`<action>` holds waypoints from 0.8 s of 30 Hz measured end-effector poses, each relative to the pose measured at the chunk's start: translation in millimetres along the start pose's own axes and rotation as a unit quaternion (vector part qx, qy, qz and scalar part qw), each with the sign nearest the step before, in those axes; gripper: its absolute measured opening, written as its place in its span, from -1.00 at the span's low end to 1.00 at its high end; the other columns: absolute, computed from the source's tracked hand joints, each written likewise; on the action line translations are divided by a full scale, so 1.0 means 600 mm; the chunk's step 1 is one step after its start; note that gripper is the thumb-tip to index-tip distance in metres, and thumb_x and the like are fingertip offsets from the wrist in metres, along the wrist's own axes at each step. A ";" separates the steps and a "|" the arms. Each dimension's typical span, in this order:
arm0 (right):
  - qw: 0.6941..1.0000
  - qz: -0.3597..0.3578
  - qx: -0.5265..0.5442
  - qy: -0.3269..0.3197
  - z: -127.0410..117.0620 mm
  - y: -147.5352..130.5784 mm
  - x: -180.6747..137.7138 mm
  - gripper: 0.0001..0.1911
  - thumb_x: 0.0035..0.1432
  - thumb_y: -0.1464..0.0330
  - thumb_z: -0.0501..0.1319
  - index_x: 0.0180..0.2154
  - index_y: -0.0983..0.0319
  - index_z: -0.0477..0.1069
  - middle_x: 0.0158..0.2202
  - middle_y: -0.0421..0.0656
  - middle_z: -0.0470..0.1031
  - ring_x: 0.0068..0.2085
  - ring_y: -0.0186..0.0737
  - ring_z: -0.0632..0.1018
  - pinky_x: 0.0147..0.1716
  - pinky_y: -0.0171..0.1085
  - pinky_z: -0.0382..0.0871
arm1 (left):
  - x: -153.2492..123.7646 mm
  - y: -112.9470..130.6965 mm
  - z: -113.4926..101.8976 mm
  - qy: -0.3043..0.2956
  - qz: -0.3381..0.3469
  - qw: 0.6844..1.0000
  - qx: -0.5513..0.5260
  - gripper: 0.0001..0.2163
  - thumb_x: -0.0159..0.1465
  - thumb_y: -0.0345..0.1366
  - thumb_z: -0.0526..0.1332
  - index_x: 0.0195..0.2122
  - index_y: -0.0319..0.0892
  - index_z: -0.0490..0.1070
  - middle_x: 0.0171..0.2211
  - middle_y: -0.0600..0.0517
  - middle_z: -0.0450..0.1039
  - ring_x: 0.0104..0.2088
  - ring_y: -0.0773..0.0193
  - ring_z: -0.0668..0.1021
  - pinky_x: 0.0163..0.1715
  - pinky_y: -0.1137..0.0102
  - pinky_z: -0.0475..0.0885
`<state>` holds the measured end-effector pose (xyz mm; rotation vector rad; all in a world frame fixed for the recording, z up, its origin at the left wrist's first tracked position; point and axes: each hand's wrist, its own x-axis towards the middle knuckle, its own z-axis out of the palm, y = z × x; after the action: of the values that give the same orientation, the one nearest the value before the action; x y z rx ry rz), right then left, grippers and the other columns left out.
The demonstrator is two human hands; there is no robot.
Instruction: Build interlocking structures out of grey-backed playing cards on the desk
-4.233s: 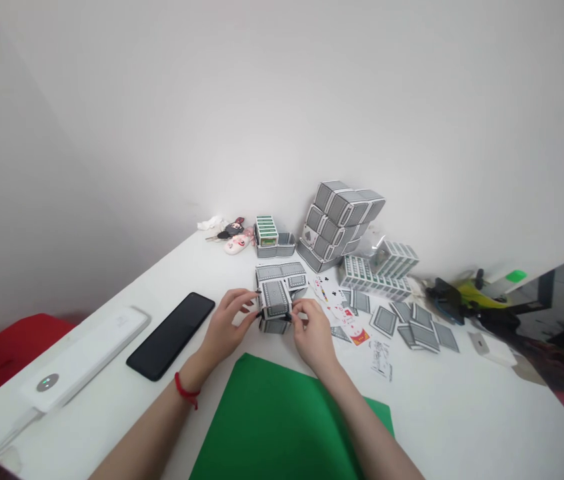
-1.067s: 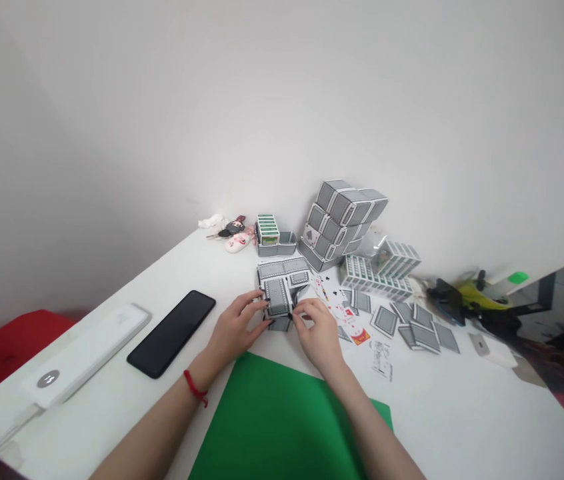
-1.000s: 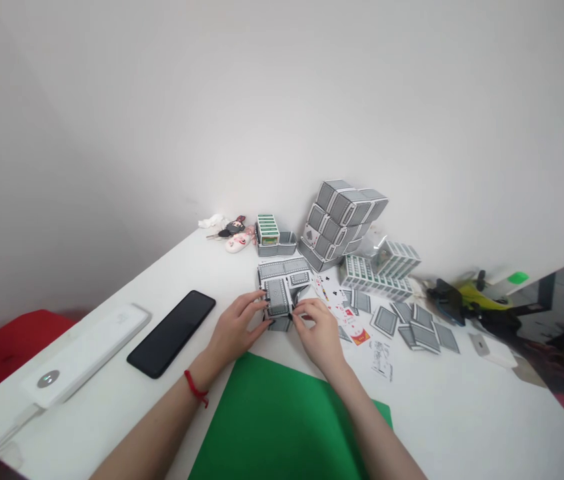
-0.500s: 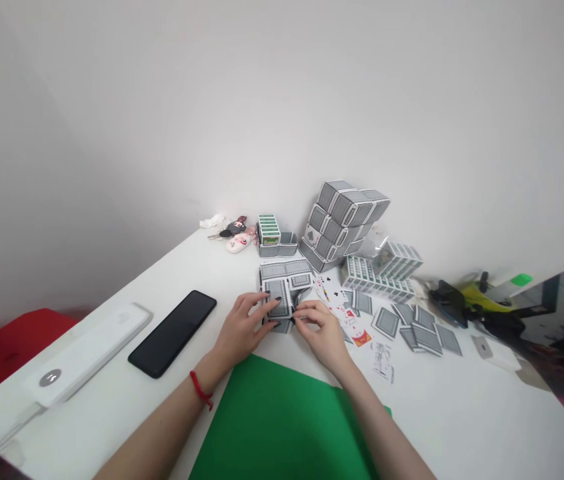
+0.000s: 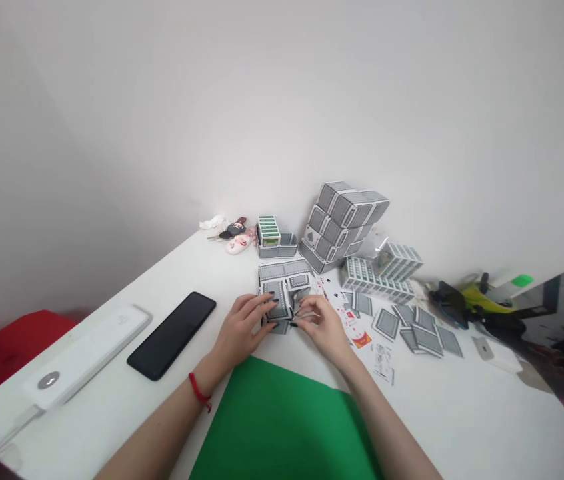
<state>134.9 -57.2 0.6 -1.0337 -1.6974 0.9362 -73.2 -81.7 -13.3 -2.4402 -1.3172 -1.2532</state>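
Observation:
A small structure of folded grey-backed playing cards (image 5: 283, 288) stands on the white table (image 5: 112, 400) just beyond a green sheet (image 5: 282, 427). My left hand (image 5: 242, 330), with a red string at the wrist, curls its fingers round the structure's front left side. My right hand (image 5: 323, 327) pinches the front right corner of the same structure with bent fingers. Both hands press on the nearest folded card block.
A tall stack of card cubes (image 5: 345, 223) stands by the wall, with card decks (image 5: 379, 277) and a small card box (image 5: 275, 239) beside it. Loose cards (image 5: 412, 330) lie at right. A black phone (image 5: 172, 335), a white power bank (image 5: 85, 357), keys (image 5: 232, 235) sit at left.
Both hands have closed in tighter on the card structure and the front block has been pressed lower against it. The view shifted slightly.

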 end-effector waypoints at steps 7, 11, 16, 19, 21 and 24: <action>0.994 0.051 -0.049 -0.086 -0.026 -0.004 0.045 -0.68 -0.07 0.34 0.25 -0.21 0.20 0.31 -0.40 -0.24 0.42 -0.41 -0.31 0.46 -0.40 -0.29 0.36 | -0.001 0.000 0.001 -0.002 -0.008 1.000 0.001 -0.66 0.19 -0.32 0.19 0.01 -0.09 0.30 0.00 -0.08 0.39 -0.04 0.14 0.40 -0.06 0.16 0.38; 0.990 0.067 -0.043 -0.120 -0.027 -0.005 0.058 -0.68 -0.08 0.34 0.25 -0.22 0.20 0.30 -0.54 -0.34 0.36 -0.50 -0.33 0.43 -0.45 -0.31 0.31 | -0.002 -0.001 0.001 -0.006 -0.009 1.000 -0.001 -0.66 0.20 -0.32 0.17 0.02 -0.10 0.29 0.02 -0.10 0.37 -0.04 0.13 0.41 -0.05 0.13 0.37; 0.990 0.083 0.007 -0.116 -0.025 -0.003 0.059 -0.64 -0.16 0.35 0.29 -0.24 0.21 0.29 -0.56 -0.34 0.38 -0.48 -0.29 0.48 -0.44 -0.29 0.34 | -0.001 0.000 0.000 -0.004 -0.008 1.000 -0.008 -0.66 0.19 -0.33 0.18 0.01 -0.10 0.29 0.01 -0.09 0.38 -0.02 0.14 0.40 -0.04 0.15 0.37; 0.990 0.089 0.036 -0.105 -0.023 0.000 0.057 -0.60 -0.20 0.35 0.33 -0.26 0.20 0.27 -0.51 -0.31 0.42 -0.43 -0.26 0.51 -0.41 -0.28 0.37 | -0.001 0.000 -0.001 -0.006 -0.010 1.000 -0.013 -0.67 0.20 -0.33 0.18 0.01 -0.10 0.29 0.02 -0.09 0.37 -0.01 0.14 0.39 -0.03 0.15 0.37; 0.989 0.096 0.059 -0.100 -0.023 0.002 0.057 -0.59 -0.23 0.35 0.35 -0.28 0.19 0.26 -0.46 -0.29 0.43 -0.43 -0.27 0.52 -0.40 -0.27 0.39 | -0.002 0.000 -0.001 -0.008 -0.011 1.000 -0.016 -0.68 0.21 -0.33 0.17 0.01 -0.10 0.28 0.02 -0.09 0.36 -0.01 0.13 0.39 -0.03 0.14 0.36; 0.987 0.106 0.091 -0.083 -0.023 0.001 0.055 -0.59 -0.28 0.33 0.38 -0.33 0.19 0.28 -0.34 -0.24 0.44 -0.40 -0.28 0.53 -0.37 -0.27 0.42 | -0.003 0.000 0.000 -0.010 -0.009 1.000 -0.020 -0.69 0.21 -0.34 0.16 0.00 -0.11 0.28 0.02 -0.09 0.36 -0.01 0.13 0.38 -0.03 0.13 0.36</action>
<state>140.4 -24.6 14.4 -1.0506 -1.6219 1.3216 -73.6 -82.9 -14.4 -2.4795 -1.3357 -1.2738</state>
